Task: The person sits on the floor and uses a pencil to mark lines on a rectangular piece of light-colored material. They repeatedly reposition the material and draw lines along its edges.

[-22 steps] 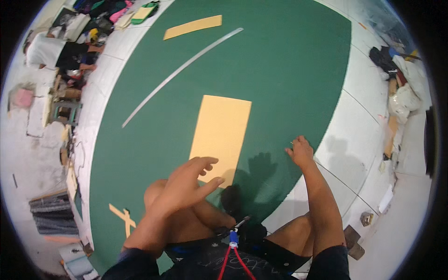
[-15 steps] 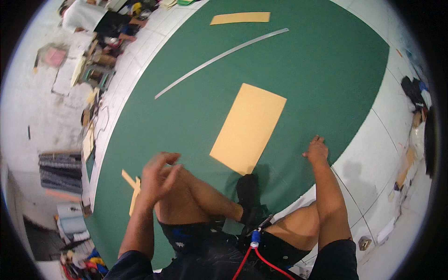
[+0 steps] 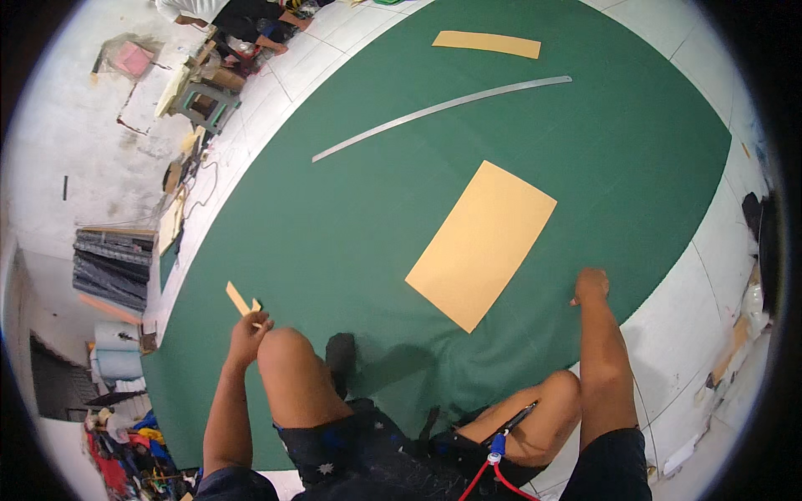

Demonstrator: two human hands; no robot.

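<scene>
My left hand (image 3: 248, 336) is low at the left with its fingers curled over narrow yellow card strips (image 3: 237, 297); the hand hides part of them. On the right, my right hand (image 3: 591, 285) presses on the green cloth (image 3: 276, 234) as a closed fist, with nothing seen in it. Between my hands, a large yellow card rectangle (image 3: 483, 246) lies flat and slanted, touched by neither. Beyond it rests a long metal ruler (image 3: 443, 107), and farther off a shorter yellow card piece (image 3: 487, 43).
My bare knees (image 3: 288, 351) and a dark-covered foot (image 3: 340, 359) are on or over the cloth. A red cord (image 3: 476, 483) hangs in front of me. At the far left are a person's arm (image 3: 271, 43), a grey stool (image 3: 206, 107) and dark folded material (image 3: 113, 267). White tiles (image 3: 668, 351) border the cloth.
My left hand has come down from the air onto the yellow strips. My right hand has curled from spread fingers into a fist. My legs have parted, and the view has shifted.
</scene>
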